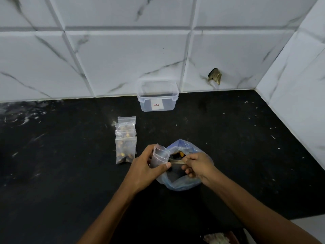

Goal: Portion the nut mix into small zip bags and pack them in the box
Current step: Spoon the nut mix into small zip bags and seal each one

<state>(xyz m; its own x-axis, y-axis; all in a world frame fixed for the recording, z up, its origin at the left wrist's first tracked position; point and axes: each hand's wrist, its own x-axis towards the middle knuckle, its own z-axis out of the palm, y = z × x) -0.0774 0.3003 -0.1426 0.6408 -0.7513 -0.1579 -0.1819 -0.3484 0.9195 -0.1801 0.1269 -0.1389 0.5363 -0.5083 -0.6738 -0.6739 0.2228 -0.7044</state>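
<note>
The left hand [145, 167] grips an empty small zip bag [160, 155] upright: the thumb curls across its lower front and the fingers wrap behind, so the mouth stands open above the fingertips. The film appears thin, light and slippery, and will likely collapse if held only at one edge. Judged best hold: both side seams just below the zip strip, which is the stiffest part.

The right hand [197, 166] has its fingers curled, pinching what looks like a slender spoon or scoop handle [175, 162] that reaches toward the small bag; its tip is hidden. Directly under and around these fingers sits the large blue nut mix bag [182, 180], soft and slumped, mouth open, with nuts [178, 154] visible just beyond the fingertips.

Beyond and left of the left hand's fingers, a stack of filled zip bags [125, 140] lies on the black counter [237, 138], well apart from both hands. Farthest away, against the tiled wall [123, 59], stands the clear box [157, 95], lid off, apparently still unpacked.
</note>
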